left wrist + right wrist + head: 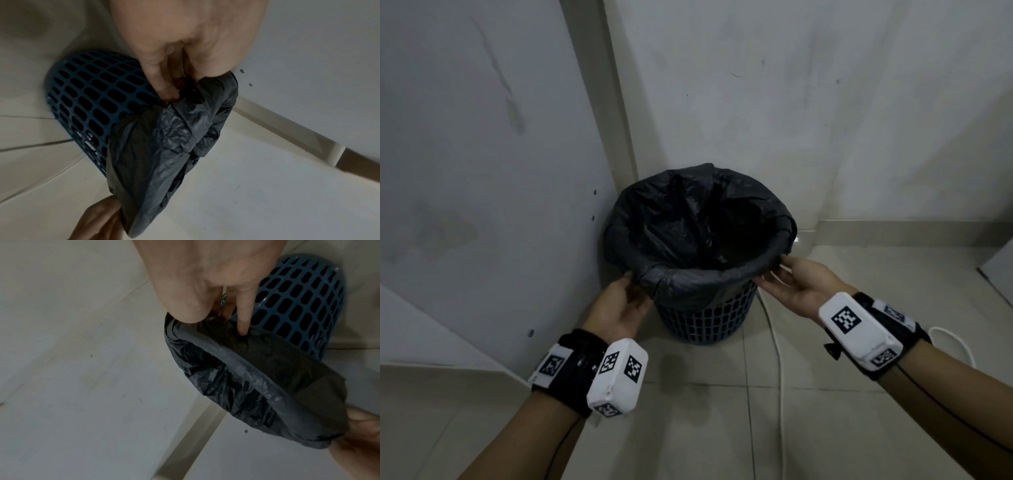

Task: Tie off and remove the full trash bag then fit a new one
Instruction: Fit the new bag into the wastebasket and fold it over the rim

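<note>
Bag's contents I can't see; my left hand (616,308) and right hand (796,286) each pinch the black trash bag (698,222) folded over the blue basket (705,317) rim.

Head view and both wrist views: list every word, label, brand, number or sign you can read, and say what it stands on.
There is no readable text in any view.
Wrist units: only black-and-white square coded markers, no letters or numbers.
Black trash bag: no print visible.
Blue basket: no brand or label visible.
Walls and floor tiles: only marks and stains, no signs.
</note>
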